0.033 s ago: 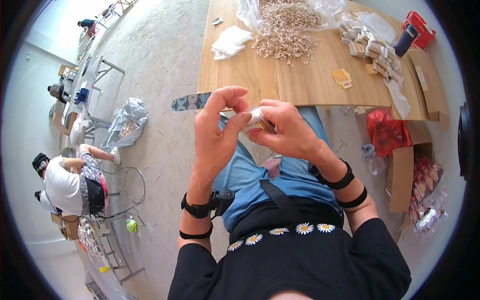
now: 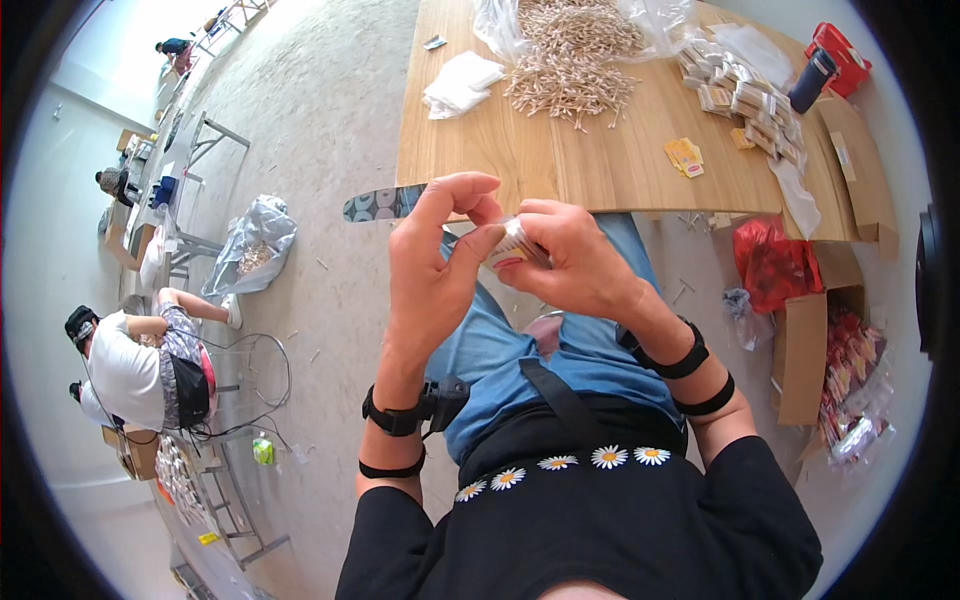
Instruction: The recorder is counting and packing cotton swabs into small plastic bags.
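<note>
Just beyond my knees, both hands hold a small clear pack of cotton swabs [image 2: 514, 240] with a white, red and yellow label. My right hand [image 2: 572, 250] wraps its fingers and thumb round the pack's right side. The thumb of my left hand [image 2: 440, 235] presses on the pack's top left end, with the other fingers of that hand curled above. What lies between those left fingers is partly hidden. On the wooden table [image 2: 590, 175] ahead lies a large heap of loose cotton swabs [image 2: 570, 85], with a stack of clear bags [image 2: 463, 85] to its left.
Filled packs [image 2: 745, 100] pile up at the table's right, near yellow cards [image 2: 685, 157], a dark bottle [image 2: 812, 80] and a red basket [image 2: 838, 60]. Below stand an open carton [image 2: 803, 355] and a red bag [image 2: 770, 258]. At left, a person in white [image 2: 135, 365] sits by a grey bag [image 2: 255, 245].
The pack tilts very slightly between my fingers, so its label shows a little differently. Otherwise my hands stay in place.
</note>
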